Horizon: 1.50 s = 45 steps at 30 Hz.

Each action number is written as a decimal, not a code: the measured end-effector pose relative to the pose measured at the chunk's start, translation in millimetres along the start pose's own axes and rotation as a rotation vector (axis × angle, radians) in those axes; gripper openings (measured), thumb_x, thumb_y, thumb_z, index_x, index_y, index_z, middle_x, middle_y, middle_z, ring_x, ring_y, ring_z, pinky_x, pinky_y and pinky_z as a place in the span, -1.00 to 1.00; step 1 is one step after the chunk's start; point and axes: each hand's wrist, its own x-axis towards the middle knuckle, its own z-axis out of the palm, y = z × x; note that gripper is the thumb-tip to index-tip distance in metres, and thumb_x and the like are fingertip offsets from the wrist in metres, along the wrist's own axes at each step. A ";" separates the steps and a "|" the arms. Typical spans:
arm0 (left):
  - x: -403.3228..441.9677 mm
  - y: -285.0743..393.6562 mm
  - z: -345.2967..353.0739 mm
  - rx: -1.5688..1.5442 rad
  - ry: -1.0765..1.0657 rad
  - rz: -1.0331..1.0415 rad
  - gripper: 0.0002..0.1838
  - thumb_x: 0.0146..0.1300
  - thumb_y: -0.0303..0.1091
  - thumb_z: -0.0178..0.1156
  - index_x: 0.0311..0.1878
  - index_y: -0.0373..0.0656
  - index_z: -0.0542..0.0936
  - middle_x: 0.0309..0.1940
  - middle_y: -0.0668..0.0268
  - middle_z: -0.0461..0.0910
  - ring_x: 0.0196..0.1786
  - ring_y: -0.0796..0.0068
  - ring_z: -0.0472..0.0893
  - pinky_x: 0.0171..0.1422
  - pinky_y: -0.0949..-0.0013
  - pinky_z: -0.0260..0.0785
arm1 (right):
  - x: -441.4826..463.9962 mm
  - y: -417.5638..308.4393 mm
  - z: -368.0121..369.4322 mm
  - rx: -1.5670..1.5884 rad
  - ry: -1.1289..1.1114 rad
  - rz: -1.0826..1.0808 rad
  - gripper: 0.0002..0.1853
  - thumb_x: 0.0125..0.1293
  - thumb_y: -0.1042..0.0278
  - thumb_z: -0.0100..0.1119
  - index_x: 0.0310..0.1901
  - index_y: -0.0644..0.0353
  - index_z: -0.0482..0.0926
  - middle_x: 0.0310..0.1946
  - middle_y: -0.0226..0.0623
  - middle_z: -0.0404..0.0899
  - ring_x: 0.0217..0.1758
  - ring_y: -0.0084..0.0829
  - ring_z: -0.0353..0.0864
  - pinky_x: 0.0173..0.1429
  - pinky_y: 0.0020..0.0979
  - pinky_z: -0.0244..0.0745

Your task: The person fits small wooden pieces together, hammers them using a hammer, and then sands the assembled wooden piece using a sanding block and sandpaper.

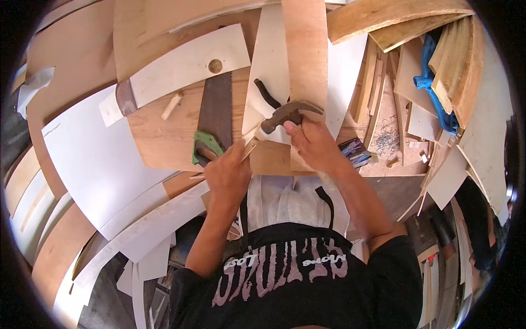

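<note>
plywood bench (159, 143); my left hand (229, 171) pinches wood strip (251, 146), long axis toward hammer (285, 115) clamped in my right hand (314, 146).

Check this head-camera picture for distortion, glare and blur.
Head view throughout: fisheye bending inside black corners; the broad, flat white sheet at left, nearly washed out by glare; the dark metal claw hammer in the bare right hand, fairly sharp.

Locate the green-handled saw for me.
In the head view, left of centre, the green-handled saw lies with its handle beside the left hand, blade running under the holed white board.
</note>
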 end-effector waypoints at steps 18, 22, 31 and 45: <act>-3.4 -6.5 -5.5 -0.045 0.000 0.016 -0.67 0.23 -0.38 0.44 0.07 -0.05 0.70 -0.23 0.15 0.80 -0.28 0.07 0.79 -0.23 0.13 0.60 | 2.6 -19.6 21.0 -0.122 0.147 -0.215 -0.56 0.63 0.09 0.14 -0.06 0.46 0.58 -0.26 0.24 0.65 -0.15 0.26 0.67 -0.04 0.02 0.55; -8.5 -18.4 -0.4 -0.099 0.003 0.022 -0.63 0.20 -0.40 0.44 0.10 -0.04 0.69 -0.16 0.16 0.81 -0.26 0.10 0.80 -0.22 0.16 0.61 | 3.0 -26.8 10.4 -0.157 0.126 -0.127 -0.55 0.63 0.10 0.14 -0.12 0.48 0.59 -0.26 0.29 0.65 -0.11 0.33 0.66 -0.03 0.06 0.55; -8.5 -14.5 3.5 -0.109 0.058 0.022 -0.64 0.27 -0.29 0.46 0.14 0.09 0.74 -0.27 0.17 0.81 -0.26 0.10 0.81 -0.23 0.07 0.58 | 0.4 -35.6 13.3 -0.178 0.221 -0.172 -0.53 0.58 0.11 0.22 -0.31 0.46 0.57 -0.40 0.29 0.62 -0.25 0.32 0.66 -0.13 0.10 0.55; -46.8 -29.6 -39.7 -0.411 0.214 -0.164 -0.69 0.32 -0.15 0.46 0.04 -0.09 0.78 -0.38 0.07 0.76 -0.39 0.17 0.73 -0.26 0.21 0.54 | -67.5 -77.7 -29.8 0.237 0.347 -0.047 -0.55 0.66 -0.06 0.09 -0.08 0.28 0.53 -0.58 -0.50 0.41 -0.67 -0.68 0.37 -0.60 -0.51 0.26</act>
